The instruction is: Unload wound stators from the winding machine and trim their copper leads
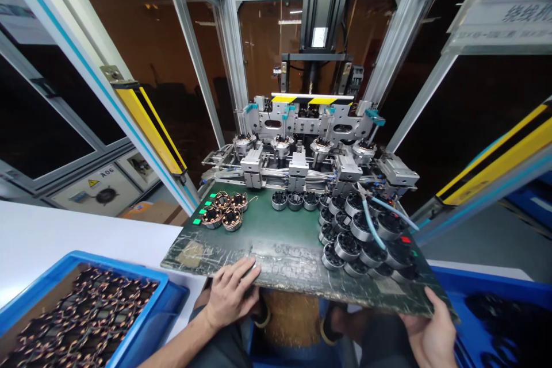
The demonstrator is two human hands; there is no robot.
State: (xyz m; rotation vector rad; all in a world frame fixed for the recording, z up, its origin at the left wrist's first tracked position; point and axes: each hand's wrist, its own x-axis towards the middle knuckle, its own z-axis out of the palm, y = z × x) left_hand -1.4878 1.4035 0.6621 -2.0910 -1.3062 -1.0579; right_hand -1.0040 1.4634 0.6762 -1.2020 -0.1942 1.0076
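Closest on my feed, my left hand (233,293) lies flat on the near edge of the green plate (276,236), fingers loosely spread, gripping nothing. My right hand (431,333) curls at its right corner; I cannot tell whether it grips. Behind stands the winding machine (310,149). A blue tray (121,267) sits left. On the plate, bare cores (357,230) cluster right and wound stators (226,210) left.

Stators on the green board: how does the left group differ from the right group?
The left group carries copper windings; the right group is bare grey metal. The left group is four pieces; the right group is many, crowded together. Both sit on the green board.
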